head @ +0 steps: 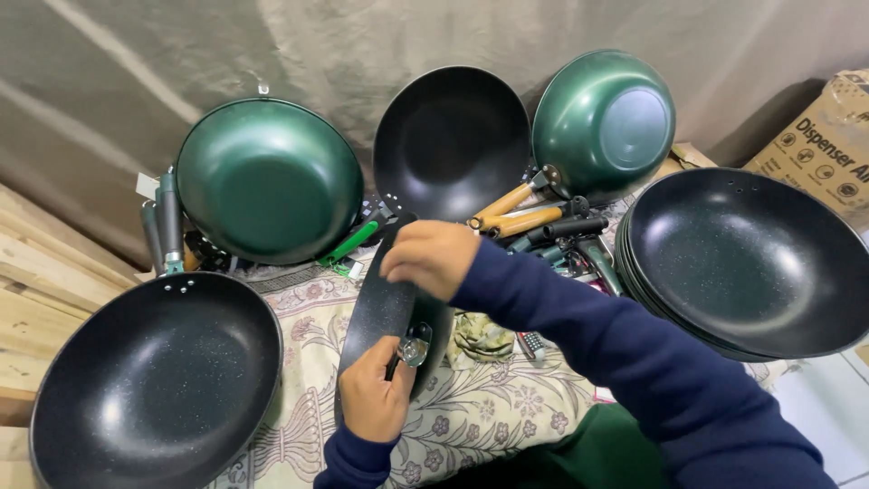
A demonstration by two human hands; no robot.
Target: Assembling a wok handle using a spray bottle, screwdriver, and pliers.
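A black speckled pan stands on its edge in the middle, over a floral cloth. My right hand grips the pan's upper rim. My left hand is at the pan's lower edge, closed on a small dark tool pressed against a shiny metal handle bracket. Both arms wear dark blue sleeves.
A black wok lies at lower left, a stack of black woks at right. Green pans and a black one lean on the back wall. Loose handles lie behind. A cardboard box stands far right; wooden planks sit left.
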